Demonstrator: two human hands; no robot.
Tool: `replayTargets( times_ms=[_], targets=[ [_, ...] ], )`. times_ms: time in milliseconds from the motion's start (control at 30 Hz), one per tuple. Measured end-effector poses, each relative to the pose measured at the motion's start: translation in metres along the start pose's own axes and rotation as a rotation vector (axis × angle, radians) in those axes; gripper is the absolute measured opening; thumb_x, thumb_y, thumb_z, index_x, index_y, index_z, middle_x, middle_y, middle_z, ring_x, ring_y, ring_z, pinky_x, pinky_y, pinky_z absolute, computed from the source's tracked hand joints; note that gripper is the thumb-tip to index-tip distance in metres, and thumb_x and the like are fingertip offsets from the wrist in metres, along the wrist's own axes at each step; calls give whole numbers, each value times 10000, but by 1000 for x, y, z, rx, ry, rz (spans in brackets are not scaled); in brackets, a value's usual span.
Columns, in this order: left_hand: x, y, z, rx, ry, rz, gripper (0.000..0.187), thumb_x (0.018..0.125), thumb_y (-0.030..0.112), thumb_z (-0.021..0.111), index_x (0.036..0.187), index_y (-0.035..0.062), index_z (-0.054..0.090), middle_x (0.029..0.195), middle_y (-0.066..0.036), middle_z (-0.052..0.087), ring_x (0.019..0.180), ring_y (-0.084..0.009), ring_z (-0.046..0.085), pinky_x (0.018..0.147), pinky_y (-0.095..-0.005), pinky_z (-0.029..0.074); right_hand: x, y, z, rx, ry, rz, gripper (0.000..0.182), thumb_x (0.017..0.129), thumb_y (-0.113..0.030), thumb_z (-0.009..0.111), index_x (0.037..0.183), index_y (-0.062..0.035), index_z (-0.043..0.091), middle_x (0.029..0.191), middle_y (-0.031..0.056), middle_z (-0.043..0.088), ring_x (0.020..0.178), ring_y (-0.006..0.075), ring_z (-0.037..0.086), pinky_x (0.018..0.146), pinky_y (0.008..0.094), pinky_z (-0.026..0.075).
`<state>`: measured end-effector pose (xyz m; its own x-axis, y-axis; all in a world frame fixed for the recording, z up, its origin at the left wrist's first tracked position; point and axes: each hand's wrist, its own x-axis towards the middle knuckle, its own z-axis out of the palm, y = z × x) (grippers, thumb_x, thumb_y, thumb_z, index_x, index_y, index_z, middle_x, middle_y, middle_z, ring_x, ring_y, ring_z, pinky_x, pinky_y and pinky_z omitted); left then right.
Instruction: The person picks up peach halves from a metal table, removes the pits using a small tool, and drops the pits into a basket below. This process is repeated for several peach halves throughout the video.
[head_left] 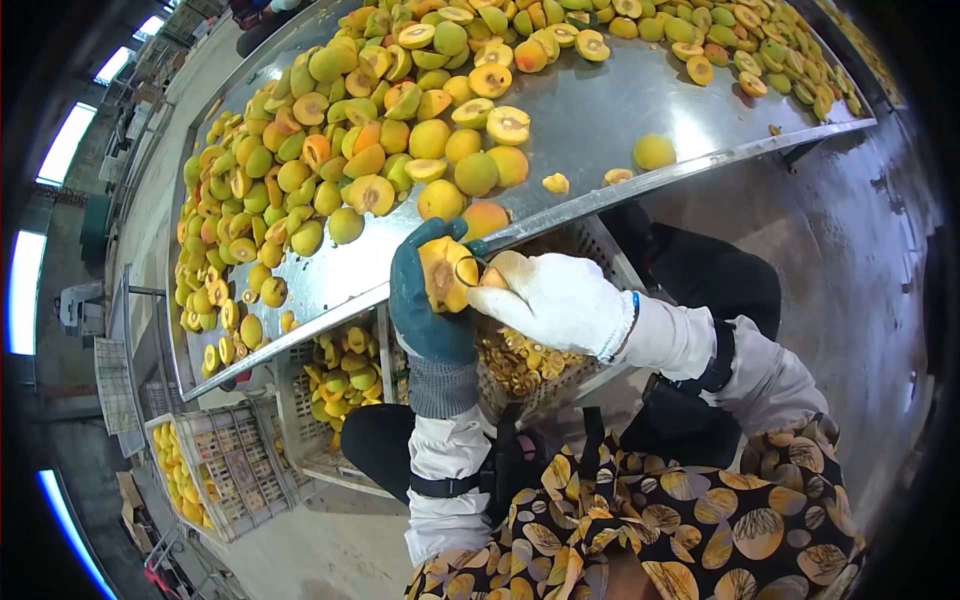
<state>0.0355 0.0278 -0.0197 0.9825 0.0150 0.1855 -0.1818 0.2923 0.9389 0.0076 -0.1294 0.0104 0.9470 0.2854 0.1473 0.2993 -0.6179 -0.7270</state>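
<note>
My left hand [432,300], in a dark green glove, is wrapped round a yellow peach half [441,272] near the front edge of the metal table. My right hand [548,295], in a white glove, is closed on a small tool [466,268] with a curved metal loop, which touches the cut face of the half. Most of the tool's handle is hidden by the fingers. Just beyond my left hand, an orange-yellow peach [485,219] lies at the table edge beside a pile of whole and halved peaches [330,150].
The metal table [590,120] slopes across the view. Beneath my hands is a crate of peelings or scraps [530,365]. A crate of peach halves [345,375] stands left of it, and another crate [235,465] farther left. Part of a person [255,15] shows at the top.
</note>
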Motion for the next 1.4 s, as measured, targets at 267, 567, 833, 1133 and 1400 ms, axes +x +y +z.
replayTargets(
  times_ms=[267,567,833,1133,1400],
  targets=[
    [-6,5,2,355,-20,55,580,1084,454,307,1205,-47,574,1109,-168,648,960,-230,658,873,-343,546,-2,-3,-4,-29,18,-34,501,969,-511,521,874,-33,632,709,187,661,671,371,674,594,449,535],
    [-13,18,10,492,-19,171,534,1080,435,353,1138,-31,607,1038,-146,676,891,-219,666,834,-332,539,7,-15,-30,469,-539,399,585,994,-551,431,1035,-13,656,920,235,683,885,425,664,771,464,527],
    [-27,7,27,309,173,102,498,1088,387,356,1124,-39,612,1054,-142,672,879,-185,651,824,-320,531,-1,-11,-22,547,-521,360,576,1003,-543,415,1067,-15,636,876,229,671,861,401,670,752,446,521],
    [-22,26,40,474,72,59,488,1094,372,358,1059,-29,635,994,-118,688,831,-155,638,788,-300,521,-6,12,-17,972,-623,460,573,1010,-553,427,880,-22,596,590,62,555,475,151,559,441,303,431],
    [-18,23,37,645,19,215,494,1093,371,340,1120,-31,626,1069,-129,676,911,-197,648,848,-323,519,-10,-8,-23,1008,-490,467,481,1011,-478,493,797,-53,559,520,20,483,368,133,449,357,269,351]
  ],
)
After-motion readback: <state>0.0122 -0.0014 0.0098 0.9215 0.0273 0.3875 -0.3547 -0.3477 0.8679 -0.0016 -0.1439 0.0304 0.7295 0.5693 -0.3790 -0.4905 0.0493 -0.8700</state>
